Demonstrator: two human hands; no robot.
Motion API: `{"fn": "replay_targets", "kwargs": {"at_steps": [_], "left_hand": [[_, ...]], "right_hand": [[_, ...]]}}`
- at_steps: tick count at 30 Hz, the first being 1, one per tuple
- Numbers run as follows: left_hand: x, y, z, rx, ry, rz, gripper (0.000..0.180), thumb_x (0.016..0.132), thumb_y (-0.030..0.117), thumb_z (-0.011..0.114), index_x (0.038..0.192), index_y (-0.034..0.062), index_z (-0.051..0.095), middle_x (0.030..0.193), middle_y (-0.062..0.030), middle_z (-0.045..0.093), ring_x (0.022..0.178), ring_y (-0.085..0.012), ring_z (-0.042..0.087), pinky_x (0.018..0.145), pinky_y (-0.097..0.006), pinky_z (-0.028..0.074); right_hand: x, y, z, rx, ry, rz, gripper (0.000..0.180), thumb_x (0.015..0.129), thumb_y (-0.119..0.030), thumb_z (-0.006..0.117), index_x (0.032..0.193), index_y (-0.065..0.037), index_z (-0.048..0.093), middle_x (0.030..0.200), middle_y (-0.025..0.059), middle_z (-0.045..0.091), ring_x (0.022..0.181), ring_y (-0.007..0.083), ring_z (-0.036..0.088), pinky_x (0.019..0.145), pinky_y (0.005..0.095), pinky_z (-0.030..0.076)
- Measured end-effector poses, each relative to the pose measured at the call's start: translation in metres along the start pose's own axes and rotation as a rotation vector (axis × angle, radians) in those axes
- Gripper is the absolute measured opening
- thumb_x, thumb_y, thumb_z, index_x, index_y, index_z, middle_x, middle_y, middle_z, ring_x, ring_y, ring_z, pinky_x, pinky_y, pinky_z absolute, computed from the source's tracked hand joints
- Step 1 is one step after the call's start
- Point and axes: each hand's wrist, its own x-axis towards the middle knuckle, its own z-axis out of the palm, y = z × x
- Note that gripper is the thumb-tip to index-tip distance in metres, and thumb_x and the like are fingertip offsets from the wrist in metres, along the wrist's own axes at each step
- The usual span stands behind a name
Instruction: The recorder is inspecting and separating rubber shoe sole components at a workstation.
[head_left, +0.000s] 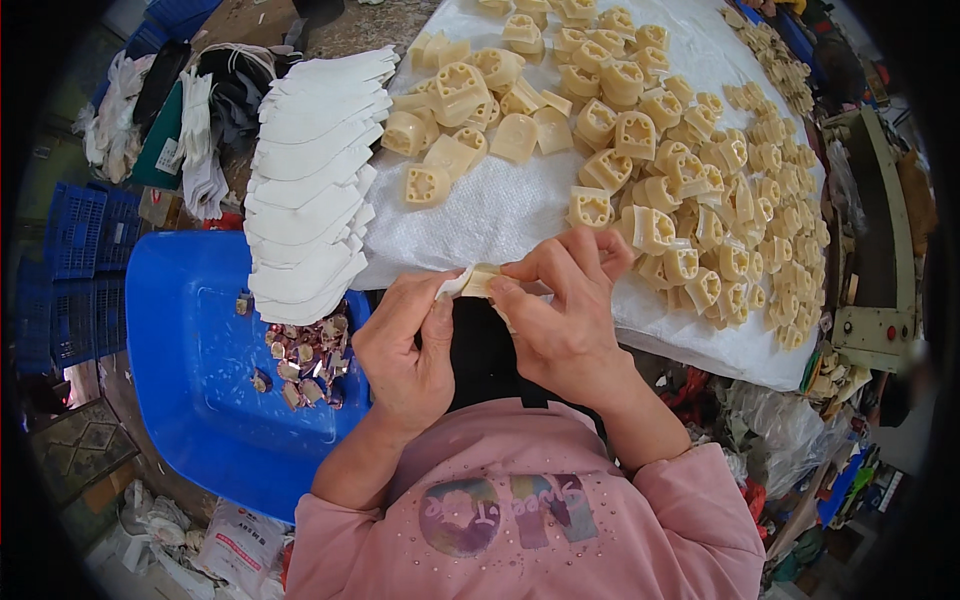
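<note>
Both my hands meet in front of my body, at the near edge of the white-covered table. My left hand (408, 345) is closed, pinching a white cut piece (455, 284) between thumb and fingers. That piece lies against a cream plastic shoe heel (482, 280), which my right hand (565, 305) grips with its thumb and bent fingers. Fingers hide most of the heel. To the left, white cut pieces (310, 215) lie overlapped in a long row. Many more cream heels (655, 225) are heaped on the table's white woven sheet (480, 215).
Below the row's near end stands a blue tub (200, 370) with shiny pinkish-brown covered pieces (305, 360) inside. Blue crates (75, 235) are stacked at far left. White gloves (200, 140) hang at upper left. A green-grey machine (872, 250) stands at right, above plastic bags (775, 425).
</note>
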Motion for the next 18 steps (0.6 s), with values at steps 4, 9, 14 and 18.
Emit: {"fn": "replay_targets", "kwargs": {"at_steps": [4, 9, 14, 18], "left_hand": [[0.0, -0.007, 0.006, 0.106, 0.048, 0.254, 0.017, 0.085, -0.002, 0.053, 0.098, -0.0094, 0.061, 0.083, -0.0167, 0.062, 0.07, -0.027, 0.058, 0.066, -0.032, 0.047], [-0.002, -0.004, 0.009, 0.173, 0.04, 0.309, 0.017, 0.084, -0.004, 0.053, 0.099, -0.0088, 0.061, 0.09, -0.0176, 0.061, 0.078, -0.0279, 0.059, 0.069, -0.033, 0.048], [-0.003, -0.015, 0.003, -0.068, -0.06, 0.083, 0.019, 0.087, 0.004, 0.056, 0.103, -0.0032, 0.063, 0.093, -0.0105, 0.058, 0.077, -0.0155, 0.054, 0.065, -0.025, 0.044], [0.003, -0.024, 0.007, -0.391, -0.039, 0.098, 0.019, 0.083, 0.004, 0.063, 0.102, 0.0012, 0.065, 0.085, -0.01, 0.057, 0.074, -0.0162, 0.054, 0.064, -0.025, 0.044]], "right_hand": [[0.002, -0.002, -0.005, 0.021, -0.13, 0.045, 0.024, 0.057, -0.004, 0.061, 0.078, -0.014, 0.055, 0.076, 0.0027, 0.044, 0.078, 0.0227, 0.044, 0.075, 0.0437, 0.024], [0.001, 0.008, 0.002, 0.078, -0.083, 0.003, 0.027, 0.056, -0.002, 0.061, 0.08, -0.011, 0.055, 0.078, 0.0037, 0.045, 0.079, 0.0238, 0.044, 0.076, 0.0438, 0.024], [-0.004, 0.019, 0.009, 0.36, 0.016, 0.03, 0.03, 0.058, 0.006, 0.061, 0.084, -0.009, 0.057, 0.08, 0.004, 0.047, 0.079, 0.0234, 0.044, 0.076, 0.0403, 0.026], [-0.006, 0.017, 0.007, 0.603, -0.022, 0.078, 0.031, 0.061, 0.008, 0.06, 0.088, -0.008, 0.057, 0.081, 0.0048, 0.048, 0.078, 0.0234, 0.044, 0.076, 0.037, 0.028]]}}
